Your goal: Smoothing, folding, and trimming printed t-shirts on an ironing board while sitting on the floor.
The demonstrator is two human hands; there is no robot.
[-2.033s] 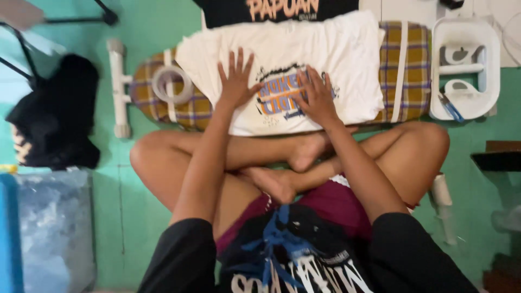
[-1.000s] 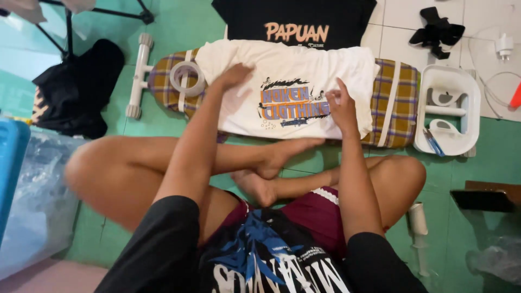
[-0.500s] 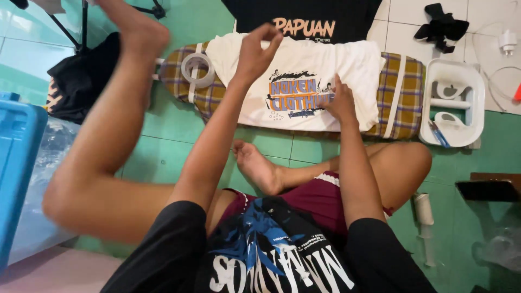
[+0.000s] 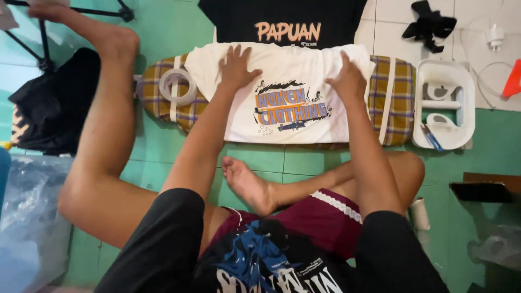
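Observation:
A white T-shirt [image 4: 282, 70] with an orange and blue print lies spread on a low plaid ironing board [image 4: 399, 97] on the green floor. My left hand [image 4: 236, 68] rests flat on the shirt's upper left part, fingers spread. My right hand [image 4: 347, 78] presses on the shirt's upper right part near its edge, fingers bent down onto the cloth. Whether it pinches the fabric I cannot tell. I sit on the floor with one leg stretched out to the left and the other folded in front.
A roll of clear tape [image 4: 176, 87] sits on the board's left end. A black T-shirt [image 4: 282, 21] lies beyond the board. A white iron rest [image 4: 442, 106] is at the right, a black bag [image 4: 51, 108] at the left, clear plastic bags [image 4: 27, 217] lower left.
My left leg has unfolded and stretched out to the left. Both hands slid up the shirt toward its far edge, and the view moved closer.

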